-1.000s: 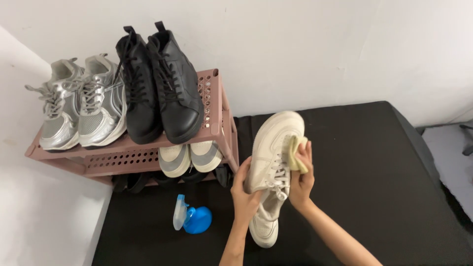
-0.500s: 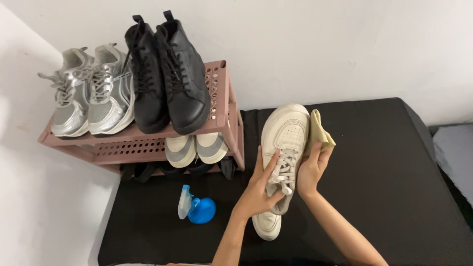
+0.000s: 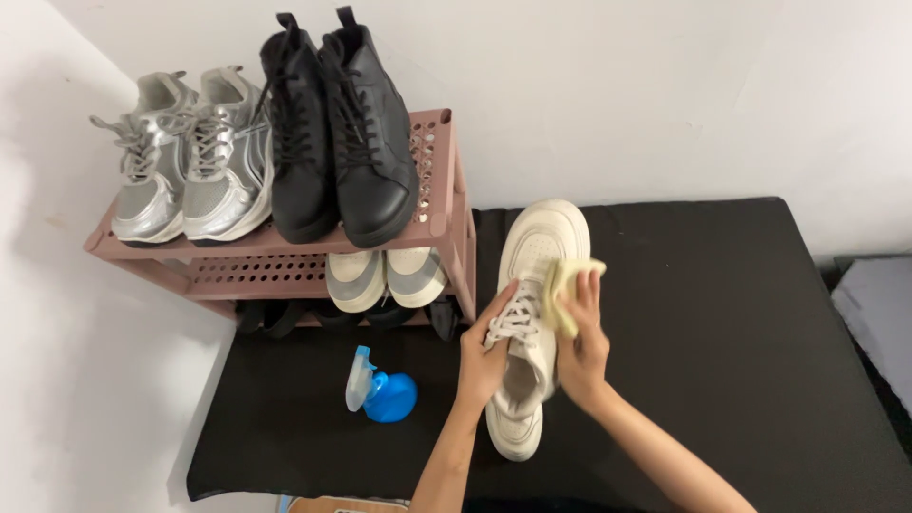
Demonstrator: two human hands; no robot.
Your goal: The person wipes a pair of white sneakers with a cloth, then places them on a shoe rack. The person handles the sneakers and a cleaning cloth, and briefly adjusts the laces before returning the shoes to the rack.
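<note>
L hand [image 3: 484,359] grips white sneaker [image 3: 528,313], R hand [image 3: 579,344] presses yellow cloth [image 3: 562,290] – black mat [image 3: 722,351], white wall.

Place: a home, most likely an entryway or a shoe corner.
Furniture: a pink perforated shoe rack [image 3: 285,271] with 2 tiers, set against a plain white wall [image 3: 617,85].
Stored footwear: silver sneakers [image 3: 185,157] and black boots [image 3: 337,128] on top, grey-and-cream shoes [image 3: 385,277] below.
Surface: a black mat [image 3: 722,332] with a blue spray bottle [image 3: 382,392] lying on it.

Wht sneaker [image 3: 532,313], yellow cloth [image 3: 567,293], blk mat [image 3: 722,323].
</note>
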